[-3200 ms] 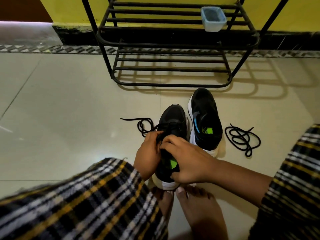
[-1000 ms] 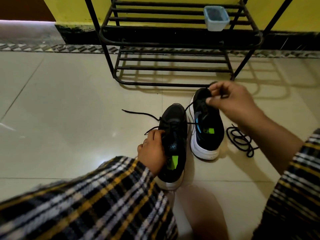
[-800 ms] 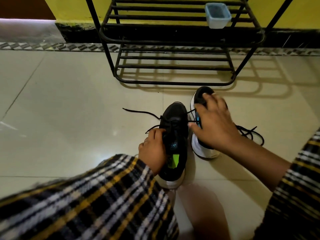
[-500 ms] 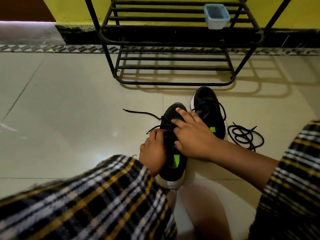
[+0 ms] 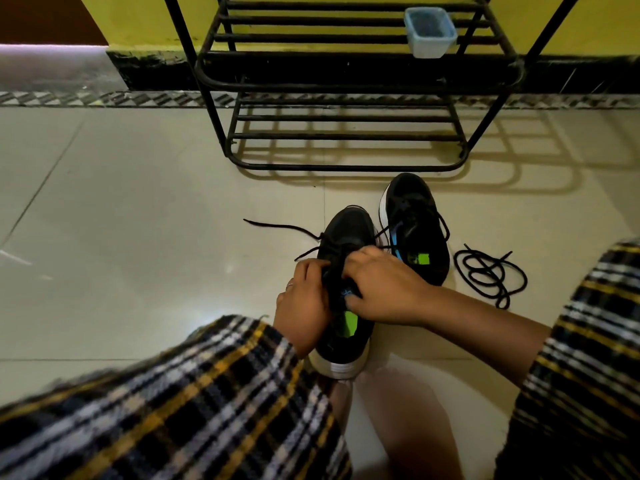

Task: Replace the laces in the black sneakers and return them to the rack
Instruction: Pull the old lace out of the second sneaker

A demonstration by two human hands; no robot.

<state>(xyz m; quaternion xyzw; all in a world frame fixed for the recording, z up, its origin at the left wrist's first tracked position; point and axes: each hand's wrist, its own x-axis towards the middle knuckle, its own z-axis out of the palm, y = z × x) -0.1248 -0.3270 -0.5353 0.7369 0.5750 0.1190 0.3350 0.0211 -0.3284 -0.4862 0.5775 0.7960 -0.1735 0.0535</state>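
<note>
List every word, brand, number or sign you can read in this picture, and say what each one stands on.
No text is readable.
Blue mark on the tongue of the near black sneaker, between the hands: too blurred.
Mark on the green insole patch of the far black sneaker: too small.

Glossy cream tiled floor [image 5: 138, 209], yellow wall [image 5: 145, 19], black skirting [image 5: 149, 72]

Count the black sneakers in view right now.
2: one black sneaker under both hands, the other black sneaker just beyond it on the right; none on the black metal rack.
</note>
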